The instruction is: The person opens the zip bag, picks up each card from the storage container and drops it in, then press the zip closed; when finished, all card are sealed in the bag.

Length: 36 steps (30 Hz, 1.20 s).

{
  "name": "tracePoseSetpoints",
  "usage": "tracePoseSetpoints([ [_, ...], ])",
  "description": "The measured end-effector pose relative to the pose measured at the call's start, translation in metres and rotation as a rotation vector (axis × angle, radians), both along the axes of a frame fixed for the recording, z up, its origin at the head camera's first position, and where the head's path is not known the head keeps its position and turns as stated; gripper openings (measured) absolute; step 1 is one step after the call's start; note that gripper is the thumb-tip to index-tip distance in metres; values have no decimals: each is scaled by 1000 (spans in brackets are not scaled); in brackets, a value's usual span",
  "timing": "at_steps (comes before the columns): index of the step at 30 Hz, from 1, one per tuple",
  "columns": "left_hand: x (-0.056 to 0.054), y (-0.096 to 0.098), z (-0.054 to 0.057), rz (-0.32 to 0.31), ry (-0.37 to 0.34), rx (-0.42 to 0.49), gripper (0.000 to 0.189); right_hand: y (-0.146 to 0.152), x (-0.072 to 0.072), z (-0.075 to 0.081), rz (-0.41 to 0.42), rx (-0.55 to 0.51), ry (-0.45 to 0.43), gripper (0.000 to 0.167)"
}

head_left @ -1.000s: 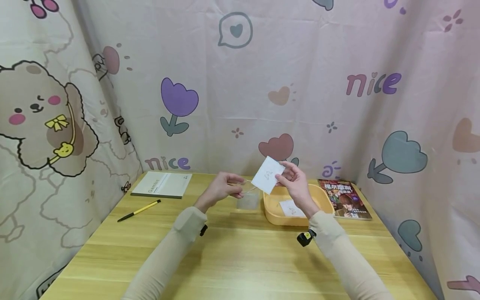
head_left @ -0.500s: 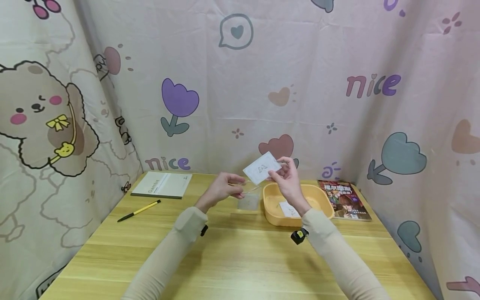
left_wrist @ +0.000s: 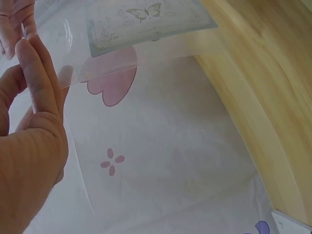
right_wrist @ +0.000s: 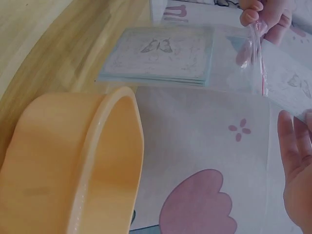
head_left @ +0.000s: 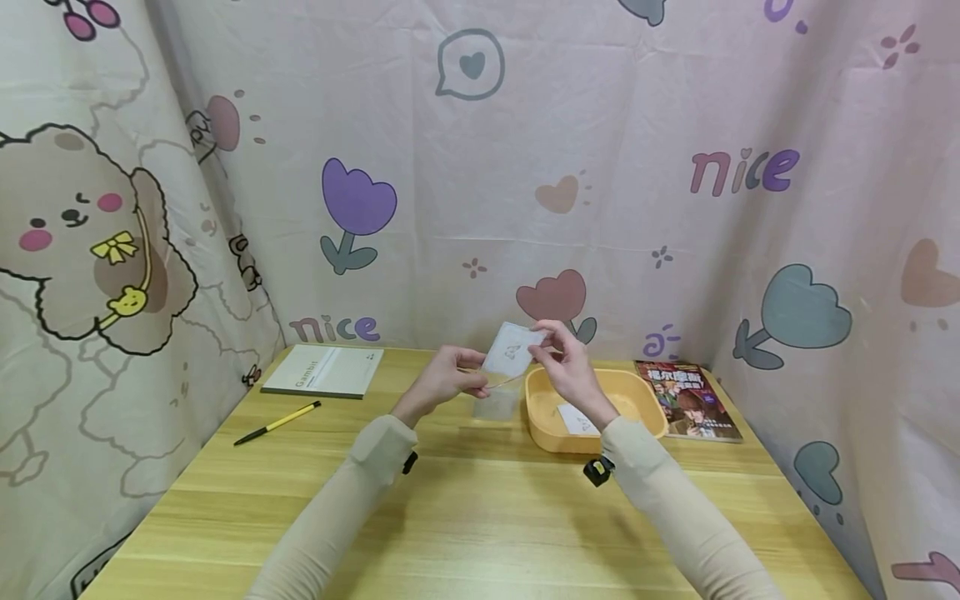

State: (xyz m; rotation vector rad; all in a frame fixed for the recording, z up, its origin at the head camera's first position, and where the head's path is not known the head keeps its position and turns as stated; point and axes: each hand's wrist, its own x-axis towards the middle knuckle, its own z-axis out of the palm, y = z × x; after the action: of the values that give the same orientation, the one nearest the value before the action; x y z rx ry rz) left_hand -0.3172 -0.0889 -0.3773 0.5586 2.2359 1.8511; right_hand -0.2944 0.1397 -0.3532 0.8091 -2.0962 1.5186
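Observation:
My left hand (head_left: pixel 448 377) pinches the top of a clear zip bag (right_wrist: pixel 229 58) near its red-striped seal. Inside the hanging bag lies a stack of pale cards (right_wrist: pixel 156 53), the outermost printed with a butterfly. A separate white card (head_left: pixel 513 348) with a butterfly drawing is held tilted by my right hand (head_left: pixel 567 364), fingers and thumb at its right edge. Its lower left end is right at the bag's mouth, beside the left fingers. In the right wrist view this card (right_wrist: pixel 292 80) overlaps the seal.
A yellow plastic basin (head_left: pixel 570 444) stands below the right hand, with another white card (head_left: pixel 576 418) in it. To its right lies a colourful magazine (head_left: pixel 693 400). A pale notebook (head_left: pixel 326 371) and a yellow-and-black pen (head_left: pixel 277 422) lie at the left. A printed curtain backs the table.
The right hand has moved left and turned the card, bringing it from beside the bag to the bag's mouth. The left hand has stayed nearly still, holding the bag.

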Motion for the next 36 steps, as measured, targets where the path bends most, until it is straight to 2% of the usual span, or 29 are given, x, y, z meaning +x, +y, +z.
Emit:
tracePoseSetpoints([
  [8, -1, 1, 0, -13, 14, -7, 36, -5, 5, 1, 6, 142, 44, 27],
  [14, -2, 1, 0, -16, 26, 6, 34, -7, 3, -2, -6, 178, 1, 27],
  [21, -1, 2, 2, -19, 12, 13, 32, -2, -22, -28, -26, 213, -10, 27],
  [28, -2, 2, 2, -25, 15, 20, 26, 2, -27, -37, -7, 253, 65, 17],
  [32, -1, 1, 1, -18, 9, 6, 31, 3, -27, -42, 3, 277, 115, 14],
  [36, 1, 1, 0, -6, 14, -23, 35, 5, -26, -45, 21, 285, 122, 14],
])
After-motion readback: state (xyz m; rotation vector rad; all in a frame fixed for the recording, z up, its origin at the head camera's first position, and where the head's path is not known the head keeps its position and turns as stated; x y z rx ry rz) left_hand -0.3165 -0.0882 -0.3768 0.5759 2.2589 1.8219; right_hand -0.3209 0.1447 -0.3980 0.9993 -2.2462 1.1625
